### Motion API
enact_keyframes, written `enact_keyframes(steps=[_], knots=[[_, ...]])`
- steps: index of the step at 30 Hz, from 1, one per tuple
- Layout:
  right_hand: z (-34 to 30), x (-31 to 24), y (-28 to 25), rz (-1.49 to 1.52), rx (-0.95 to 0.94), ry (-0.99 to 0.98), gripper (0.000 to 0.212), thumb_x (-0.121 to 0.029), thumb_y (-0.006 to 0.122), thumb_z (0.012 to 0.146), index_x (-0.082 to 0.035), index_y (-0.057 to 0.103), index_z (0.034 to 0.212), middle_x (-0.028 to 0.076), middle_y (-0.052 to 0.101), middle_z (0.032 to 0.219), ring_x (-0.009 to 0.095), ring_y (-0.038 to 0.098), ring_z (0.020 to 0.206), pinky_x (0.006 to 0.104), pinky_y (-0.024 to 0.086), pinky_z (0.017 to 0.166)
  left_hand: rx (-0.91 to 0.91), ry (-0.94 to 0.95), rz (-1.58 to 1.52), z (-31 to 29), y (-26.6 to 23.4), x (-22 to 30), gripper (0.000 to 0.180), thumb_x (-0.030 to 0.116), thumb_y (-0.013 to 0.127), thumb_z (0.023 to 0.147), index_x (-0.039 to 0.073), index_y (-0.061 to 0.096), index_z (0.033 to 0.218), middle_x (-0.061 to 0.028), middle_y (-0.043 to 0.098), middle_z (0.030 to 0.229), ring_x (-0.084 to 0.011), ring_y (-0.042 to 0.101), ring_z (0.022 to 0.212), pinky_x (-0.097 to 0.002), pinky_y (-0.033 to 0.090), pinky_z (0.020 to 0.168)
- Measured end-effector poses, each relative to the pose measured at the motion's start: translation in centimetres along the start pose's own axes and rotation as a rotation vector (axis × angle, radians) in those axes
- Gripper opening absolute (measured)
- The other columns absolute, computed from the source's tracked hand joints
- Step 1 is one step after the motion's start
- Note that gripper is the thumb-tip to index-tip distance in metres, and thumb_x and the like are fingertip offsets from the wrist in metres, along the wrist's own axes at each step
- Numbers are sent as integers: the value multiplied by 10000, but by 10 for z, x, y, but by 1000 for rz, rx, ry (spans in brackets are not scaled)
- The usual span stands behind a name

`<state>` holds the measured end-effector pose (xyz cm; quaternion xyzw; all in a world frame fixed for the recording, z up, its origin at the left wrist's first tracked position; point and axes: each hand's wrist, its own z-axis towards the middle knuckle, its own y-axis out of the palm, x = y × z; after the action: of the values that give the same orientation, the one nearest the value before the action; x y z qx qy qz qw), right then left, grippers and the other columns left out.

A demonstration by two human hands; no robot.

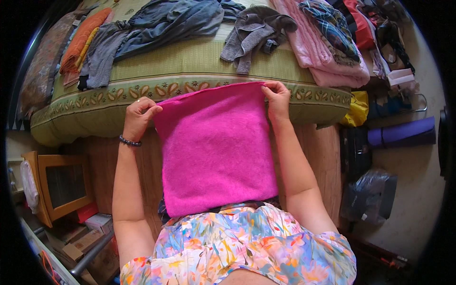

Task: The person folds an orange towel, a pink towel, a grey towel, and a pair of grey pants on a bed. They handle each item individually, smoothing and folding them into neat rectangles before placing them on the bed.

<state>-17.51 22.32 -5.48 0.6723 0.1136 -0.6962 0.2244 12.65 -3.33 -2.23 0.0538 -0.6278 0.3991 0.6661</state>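
Note:
A bright pink, fluffy towel [216,152] hangs spread out in front of my body, its upper edge pulled fairly straight between my hands. My left hand [139,115], with a dark beaded bracelet at the wrist, pinches the upper left corner. At the upper right corner, my right hand [277,99] grips the cloth between thumb and fingers. The towel's lower edge falls against my flowered top [247,247]. Just beyond the towel lies the side of a bed with a green patterned bedspread [180,64].
On the bed lie a grey garment [254,35], dark blue clothing [171,23], a striped garment [102,54], an orange towel [85,40] and a folded pink blanket [316,52]. A purple rolled mat [401,132] and bags stand right; an open wooden cabinet door [47,185] stands left.

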Motion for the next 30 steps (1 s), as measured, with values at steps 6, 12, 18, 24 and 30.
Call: enact_keyframes(steps=[6,12,18,24,30], knots=[[-2,-42,-5,74,-27,-116,121,85,653,748,-11,616,813,41,618,890,106,568,810,231,465,750,-167,-38,-233,-11,-13,33,69,-10,703,750,6,642,778,-17,569,876,-102,528,852,-221,421,721],[-27,-69,-19,76,-87,-150,126,89,643,763,-15,600,819,48,616,891,108,575,791,228,472,736,-212,-249,-551,-43,2,44,97,108,666,838,12,657,847,12,582,886,-70,523,833,-212,421,736],[-56,-70,-26,78,-92,-145,148,110,642,762,-19,596,817,63,616,907,114,577,819,231,473,757,-91,-512,-582,-69,37,33,134,88,698,812,75,566,830,49,560,771,-40,502,675,-196,430,607],[-61,-69,-34,71,-129,-143,127,97,623,790,-7,586,853,81,601,948,145,572,852,254,471,792,157,-275,-172,-68,45,47,127,59,684,811,24,597,896,0,608,775,-56,539,674,-205,456,640],[-65,-69,-32,97,-120,-132,129,89,643,783,-17,590,833,62,612,919,119,574,832,240,470,783,199,-7,-170,-81,30,50,63,49,673,819,16,621,825,-8,601,772,-100,558,702,-239,458,648]])
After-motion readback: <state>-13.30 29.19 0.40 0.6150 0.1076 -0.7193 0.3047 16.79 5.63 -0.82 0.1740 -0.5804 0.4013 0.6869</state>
